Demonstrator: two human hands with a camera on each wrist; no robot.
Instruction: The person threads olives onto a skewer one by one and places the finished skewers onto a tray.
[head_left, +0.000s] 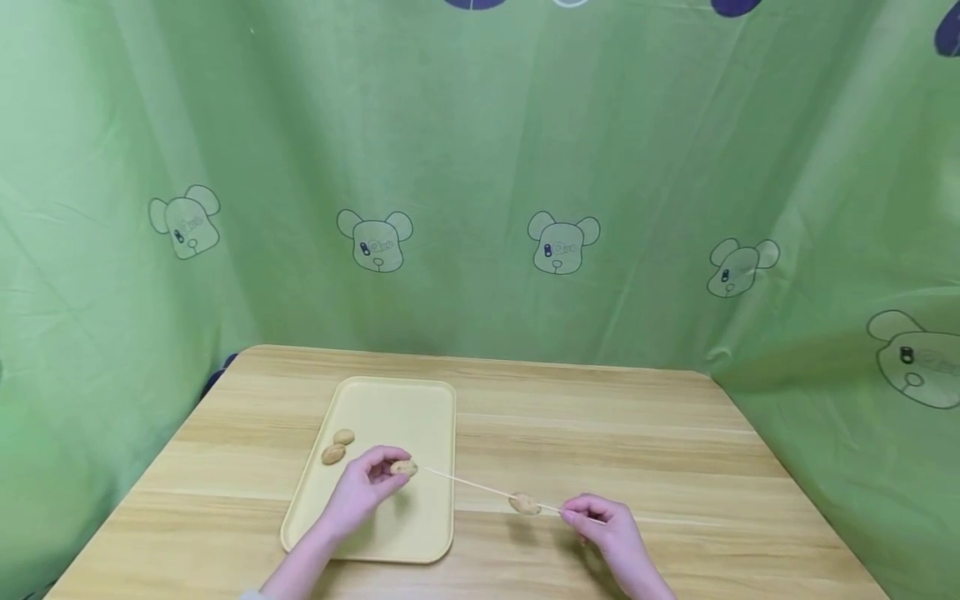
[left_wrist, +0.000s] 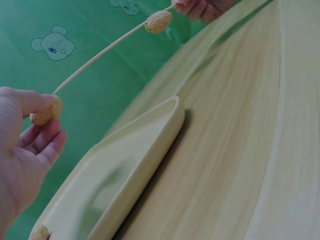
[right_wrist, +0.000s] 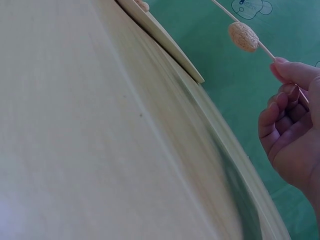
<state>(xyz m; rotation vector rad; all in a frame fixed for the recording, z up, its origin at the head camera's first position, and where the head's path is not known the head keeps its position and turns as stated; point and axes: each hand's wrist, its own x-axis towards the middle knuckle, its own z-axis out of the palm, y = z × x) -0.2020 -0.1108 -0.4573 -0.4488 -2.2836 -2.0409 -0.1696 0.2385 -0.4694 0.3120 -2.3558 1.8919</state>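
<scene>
My left hand (head_left: 358, 492) pinches a wrinkled tan oval ball (head_left: 405, 468) between thumb and fingers, above the tray. A thin wooden skewer (head_left: 480, 486) is held near its rear end by my right hand (head_left: 611, 532), between thumb and forefinger. Partway along the skewer, near the right hand, sits a second tan ball (right_wrist: 243, 36), pierced through. The skewer's pointed end (left_wrist: 62, 86) comes up to the ball in the left hand; whether it touches or enters it, I cannot tell. Two more tan balls (head_left: 333, 454) lie at the left side of the tray.
A cream rectangular tray (head_left: 397, 400) rests on the left half of the wood-grain table (head_left: 600, 433). Green curtain (head_left: 480, 167) with bear-face drawings hangs behind the table and at both sides.
</scene>
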